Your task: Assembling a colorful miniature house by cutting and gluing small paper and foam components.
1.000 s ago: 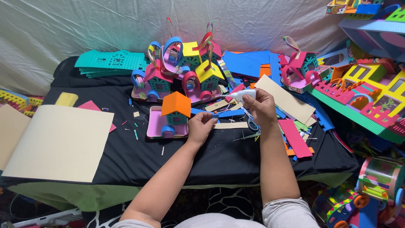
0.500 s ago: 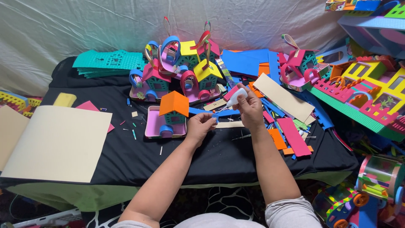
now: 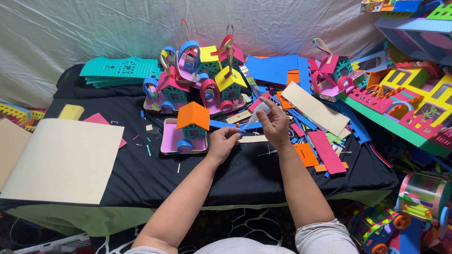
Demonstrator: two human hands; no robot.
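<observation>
Head view: a long blue foam strip runs between both hands above the black tablecloth. The left hand pinches its near end, seemingly to steady it. The right hand closes its fingertips on a small white piece at the strip's other end, apparently to fix or peel it. Just left stands the orange-roofed foam house on its pink base. Finished houses crowd behind; cream sheet lies well left.

A crinkly white sheet and a dark bench

A white sheet hangs behind as a wall. The bench has a black cloth on top, with green cloth showing underneath.
</observation>
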